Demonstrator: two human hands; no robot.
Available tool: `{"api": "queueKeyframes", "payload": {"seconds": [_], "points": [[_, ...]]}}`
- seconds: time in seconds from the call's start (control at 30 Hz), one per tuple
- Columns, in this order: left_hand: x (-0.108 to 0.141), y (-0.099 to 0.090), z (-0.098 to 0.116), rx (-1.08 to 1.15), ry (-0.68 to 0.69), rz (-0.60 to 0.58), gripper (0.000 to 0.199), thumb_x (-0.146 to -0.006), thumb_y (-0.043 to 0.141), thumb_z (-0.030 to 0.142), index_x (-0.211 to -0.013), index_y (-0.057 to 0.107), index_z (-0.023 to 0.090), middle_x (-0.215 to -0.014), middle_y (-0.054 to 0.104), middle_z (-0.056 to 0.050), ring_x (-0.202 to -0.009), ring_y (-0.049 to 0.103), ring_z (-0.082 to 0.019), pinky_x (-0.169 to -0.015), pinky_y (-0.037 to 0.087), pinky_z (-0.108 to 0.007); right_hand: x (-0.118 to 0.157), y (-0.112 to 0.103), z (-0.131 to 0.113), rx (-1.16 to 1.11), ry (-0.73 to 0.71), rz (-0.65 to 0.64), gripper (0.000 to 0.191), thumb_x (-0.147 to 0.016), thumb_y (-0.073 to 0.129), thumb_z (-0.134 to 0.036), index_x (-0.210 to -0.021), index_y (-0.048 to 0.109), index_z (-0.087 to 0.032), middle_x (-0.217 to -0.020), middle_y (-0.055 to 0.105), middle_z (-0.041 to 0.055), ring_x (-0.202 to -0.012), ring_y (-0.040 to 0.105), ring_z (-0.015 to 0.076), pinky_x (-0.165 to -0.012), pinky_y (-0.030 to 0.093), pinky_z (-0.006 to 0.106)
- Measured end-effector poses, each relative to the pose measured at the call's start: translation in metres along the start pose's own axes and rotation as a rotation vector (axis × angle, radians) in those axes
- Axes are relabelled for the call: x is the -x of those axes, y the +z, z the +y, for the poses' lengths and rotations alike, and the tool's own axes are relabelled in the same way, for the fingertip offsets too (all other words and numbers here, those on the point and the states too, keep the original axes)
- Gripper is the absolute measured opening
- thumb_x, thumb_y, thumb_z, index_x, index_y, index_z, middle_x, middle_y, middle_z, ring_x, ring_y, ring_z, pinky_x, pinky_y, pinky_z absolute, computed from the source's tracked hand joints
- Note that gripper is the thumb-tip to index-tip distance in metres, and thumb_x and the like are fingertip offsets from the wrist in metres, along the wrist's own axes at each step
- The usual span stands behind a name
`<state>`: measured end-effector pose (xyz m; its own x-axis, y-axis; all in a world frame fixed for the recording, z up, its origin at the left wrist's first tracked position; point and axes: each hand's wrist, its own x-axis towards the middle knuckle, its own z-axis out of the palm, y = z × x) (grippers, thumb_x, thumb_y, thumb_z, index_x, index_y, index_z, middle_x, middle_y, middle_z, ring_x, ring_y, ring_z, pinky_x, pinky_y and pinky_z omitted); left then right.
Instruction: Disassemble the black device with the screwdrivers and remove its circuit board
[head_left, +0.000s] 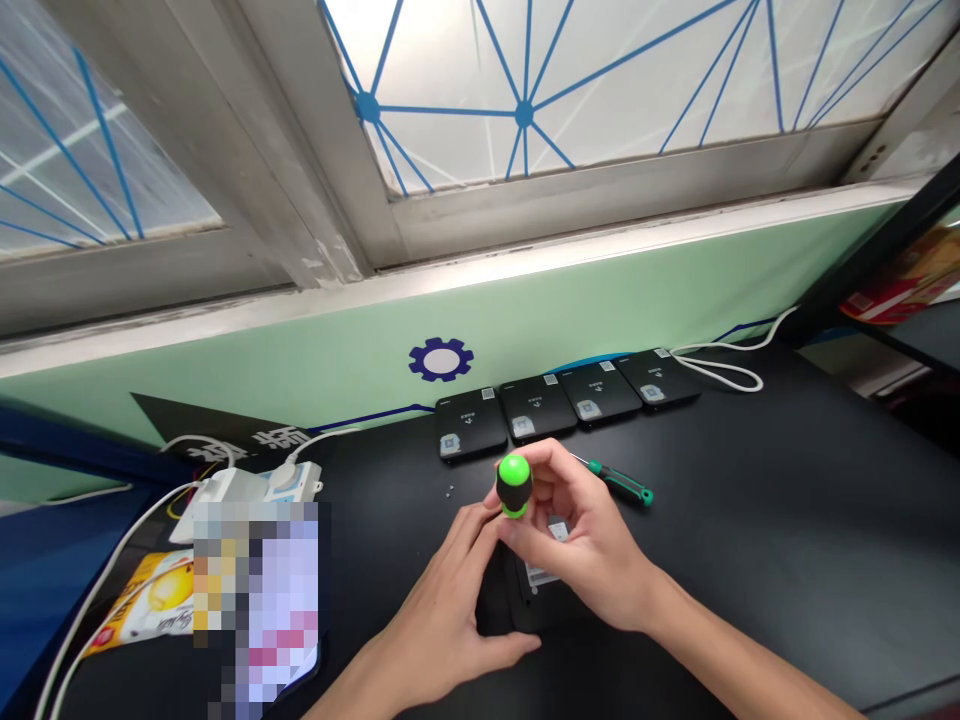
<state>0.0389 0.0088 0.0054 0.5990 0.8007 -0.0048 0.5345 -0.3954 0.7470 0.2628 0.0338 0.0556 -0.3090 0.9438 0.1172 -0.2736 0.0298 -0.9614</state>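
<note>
A flat black electronic box lies on the dark table with a white label facing up, partly covered by my hands. My left hand grips its left side, thumb stretched along the near edge and fingers at the far corner. Closed around a screwdriver with a bright green and black handle is my right hand. The screwdriver stands nearly upright over the far left part of the box; its tip is hidden. Beyond my right hand lies a second screwdriver with a green and black handle.
Several similar black boxes stand in a row along the wall. Tiny screws lie left of my hands. At left are a white power strip with cables, a yellow snack packet and a blurred-out phone. A white cable loops at back right.
</note>
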Motion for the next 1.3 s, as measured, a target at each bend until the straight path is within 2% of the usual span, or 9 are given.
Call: {"api": "queueKeyframes", "payload": {"seconds": [0.07,0.17,0.33,0.5,0.67,0.83,1.03,1.2,1.3], "points": [[0.0,0.0,0.002,0.01,-0.011,0.007,0.118,-0.081,0.102,0.03,-0.178,0.035,0.038,-0.173,0.048,-0.013,-0.158,0.05,-0.043,-0.13,0.052,-0.061,0.0,0.001,0.001,-0.005,0.019,0.025,0.04,-0.091,0.099,-0.036,-0.11,0.066,-0.026,-0.1,0.076,0.0013,-0.079,0.063,0.0165,-0.065,0.046,0.029],[0.0,-0.001,0.004,0.018,-0.025,0.012,0.113,-0.082,0.101,0.028,-0.175,0.038,0.037,-0.166,0.054,-0.013,-0.153,0.055,-0.042,-0.128,0.053,-0.061,0.0,0.0,0.004,0.012,0.016,0.03,0.037,-0.091,0.1,-0.037,-0.103,0.067,-0.026,-0.095,0.072,-0.0001,-0.078,0.061,0.0162,-0.065,0.045,0.03],[-0.002,-0.002,0.005,0.007,-0.015,-0.001,0.103,-0.082,0.1,0.028,-0.169,0.045,0.034,-0.164,0.055,-0.013,-0.15,0.056,-0.042,-0.127,0.054,-0.061,-0.002,-0.003,0.004,0.121,-0.081,0.007,0.022,-0.097,0.093,-0.038,-0.106,0.077,-0.026,-0.115,0.066,0.0025,-0.073,0.057,0.0119,-0.061,0.045,0.03],[-0.003,-0.003,0.004,-0.005,0.008,-0.004,0.112,-0.083,0.099,0.03,-0.176,0.036,0.036,-0.169,0.051,-0.014,-0.156,0.052,-0.044,-0.129,0.052,-0.063,-0.002,-0.002,0.003,0.167,-0.108,0.01,0.013,-0.104,0.084,-0.035,-0.114,0.079,-0.028,-0.111,0.064,0.0022,-0.074,0.059,0.0126,-0.062,0.046,0.03],[0.0,0.001,-0.003,0.002,0.009,0.002,0.112,-0.083,0.1,0.033,-0.176,0.036,0.037,-0.171,0.048,-0.013,-0.159,0.049,-0.044,-0.131,0.05,-0.063,0.0,-0.001,0.001,0.111,-0.066,-0.009,0.019,-0.107,0.077,-0.03,-0.126,0.075,-0.028,-0.107,0.071,0.0026,-0.076,0.061,0.0154,-0.063,0.048,0.03],[0.001,0.004,-0.007,-0.021,0.003,0.003,0.112,-0.081,0.101,0.032,-0.173,0.037,0.036,-0.173,0.044,-0.015,-0.161,0.045,-0.045,-0.13,0.05,-0.066,0.001,-0.003,0.003,0.001,-0.041,-0.049,0.023,-0.112,0.071,-0.036,-0.134,0.071,-0.029,-0.115,0.073,0.0061,-0.08,0.067,0.0181,-0.066,0.057,0.031],[0.0,-0.001,0.0,-0.009,-0.009,0.001,0.11,-0.083,0.1,0.034,-0.175,0.039,0.036,-0.169,0.051,-0.014,-0.155,0.052,-0.044,-0.129,0.051,-0.064,0.0,-0.001,0.001,0.006,-0.044,-0.031,0.024,-0.103,0.08,-0.027,-0.126,0.071,-0.027,-0.106,0.072,0.0038,-0.078,0.065,0.0161,-0.065,0.055,0.029],[0.001,0.0,0.001,0.02,-0.006,0.015,0.114,-0.082,0.101,0.032,-0.176,0.038,0.039,-0.165,0.057,-0.012,-0.147,0.059,-0.043,-0.122,0.057,-0.06,-0.001,0.003,0.001,0.011,-0.002,0.018,0.041,-0.084,0.099,-0.025,-0.113,0.071,-0.026,-0.101,0.073,0.0,-0.064,0.062,0.0113,-0.057,0.049,0.027],[0.0,-0.001,0.003,0.018,-0.011,0.016,0.111,-0.082,0.102,0.03,-0.174,0.04,0.038,-0.163,0.057,-0.012,-0.148,0.058,-0.042,-0.124,0.056,-0.06,-0.001,0.002,0.003,0.019,-0.01,0.014,0.034,-0.091,0.095,-0.027,-0.114,0.071,-0.026,-0.096,0.072,-0.0009,-0.067,0.064,0.0127,-0.058,0.049,0.027]]}}
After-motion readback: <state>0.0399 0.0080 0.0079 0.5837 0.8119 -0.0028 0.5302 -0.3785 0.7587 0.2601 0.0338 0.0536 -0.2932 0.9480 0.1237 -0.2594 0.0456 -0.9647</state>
